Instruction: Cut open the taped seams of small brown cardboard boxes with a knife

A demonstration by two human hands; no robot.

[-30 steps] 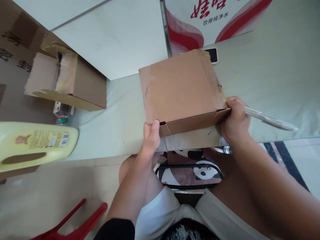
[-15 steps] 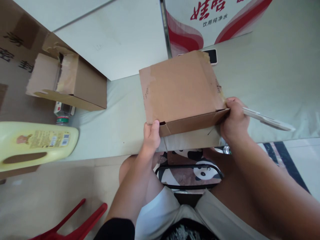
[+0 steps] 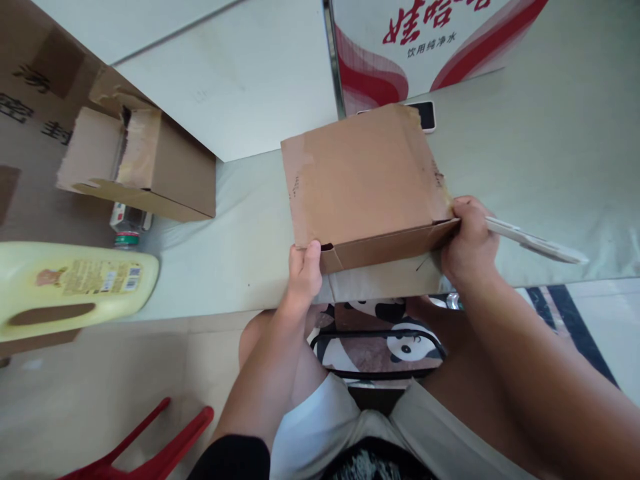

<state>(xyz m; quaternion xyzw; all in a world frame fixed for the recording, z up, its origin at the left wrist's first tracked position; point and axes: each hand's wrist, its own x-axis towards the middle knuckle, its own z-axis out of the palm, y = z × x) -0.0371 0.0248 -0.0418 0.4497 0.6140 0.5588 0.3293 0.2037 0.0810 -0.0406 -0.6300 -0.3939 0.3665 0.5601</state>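
A brown cardboard box point(image 3: 357, 175) is tilted above the pale table cover, with torn tape along its left and right edges. My left hand point(image 3: 305, 270) grips its near left corner, thumb on top and fingers out of sight underneath. At the near right corner, my right hand point(image 3: 470, 240) is closed around the cardboard edge. A slim, flat white tool point(image 3: 537, 240) is also held in that hand and sticks out to the right; its other end is hidden, so its kind cannot be told.
To the left stand an opened cardboard box point(image 3: 183, 173), a bottle with a green cap point(image 3: 127, 239) and a pale yellow jug point(image 3: 145, 273). Behind are a white panel point(image 3: 225, 87), a red-and-white carton point(image 3: 425, 67) and a phone point(image 3: 427, 117). A red stool point(image 3: 170, 447) is on the floor.
Both hands keep their grip on the box, which has barely moved. The whole view has shifted very slightly.
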